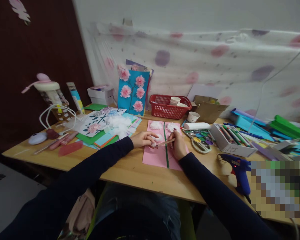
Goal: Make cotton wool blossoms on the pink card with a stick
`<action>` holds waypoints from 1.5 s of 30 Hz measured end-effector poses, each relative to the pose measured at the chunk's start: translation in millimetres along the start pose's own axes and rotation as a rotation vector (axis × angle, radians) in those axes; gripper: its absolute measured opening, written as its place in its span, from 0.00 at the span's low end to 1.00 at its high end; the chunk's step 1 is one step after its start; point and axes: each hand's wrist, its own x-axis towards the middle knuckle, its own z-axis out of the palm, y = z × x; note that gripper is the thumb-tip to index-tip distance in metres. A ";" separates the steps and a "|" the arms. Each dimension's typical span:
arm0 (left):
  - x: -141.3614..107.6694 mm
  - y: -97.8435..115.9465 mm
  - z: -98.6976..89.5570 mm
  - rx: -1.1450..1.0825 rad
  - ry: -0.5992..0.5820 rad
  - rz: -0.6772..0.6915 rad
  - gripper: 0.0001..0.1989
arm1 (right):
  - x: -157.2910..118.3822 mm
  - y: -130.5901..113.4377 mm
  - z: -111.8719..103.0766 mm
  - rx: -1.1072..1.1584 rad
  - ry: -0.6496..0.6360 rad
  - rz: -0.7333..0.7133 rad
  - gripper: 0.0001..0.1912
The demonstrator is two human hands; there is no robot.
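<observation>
Nearest, the pink paper (152,158) lies flat on the wooden table (130,171), in front of the person and under both hands, where each can reach it. The right hand (178,145) has a narrow grip, fingertips closed on a thin stick (166,142) slanting low across the green stripe (167,156); such a hold probably gives fine control of the tip. The left hand (143,139) reaches in from the other side, fingers curved low by a white tuft (157,138), perhaps to steady it; whether they pinch anything, I cannot tell.

To the right, the blue glue gun (236,163) rests near the table edge, likely for easy reach. Farther in are scissors (201,146) and a box of markers (245,151), which keeps the pens together. To the left, loose cotton (118,123) sits on stacked sheets. Behind, a red basket (165,111) holds paper cups, and a blue card (133,93) with pink flowers stands upright, perhaps to stay in view.

The stick's far tip is hard to make out by the left fingers, the right hand covers part of the paper, and a pixelated patch hides the table's right corner.
</observation>
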 end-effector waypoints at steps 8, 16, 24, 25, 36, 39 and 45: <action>1.9 -3.6 -3.1 0.013 0.123 -0.035 0.23 | 4.6 0.4 -2.2 0.006 0.028 -0.022 0.23; 7.0 -6.2 -18.1 0.147 0.439 0.060 0.18 | 1.8 -3.1 -6.4 -0.244 0.054 -0.266 0.26; 2.8 0.2 -2.8 0.497 0.381 0.145 0.23 | -1.8 5.7 -5.0 -0.499 0.001 -0.346 0.28; 2.4 1.8 -1.2 0.554 0.377 0.152 0.24 | -1.5 5.8 -5.0 -0.508 -0.001 -0.350 0.28; 7.0 6.3 -3.4 0.879 0.301 0.185 0.25 | -5.8 2.7 -3.7 -0.438 0.014 -0.396 0.28; 8.7 5.2 -5.5 0.903 0.261 0.214 0.26 | -8.1 0.7 -1.9 -0.455 -0.012 -0.396 0.28; 13.0 4.3 -6.0 1.052 0.182 0.287 0.26 | -7.9 1.9 -0.2 -0.508 -0.040 -0.411 0.28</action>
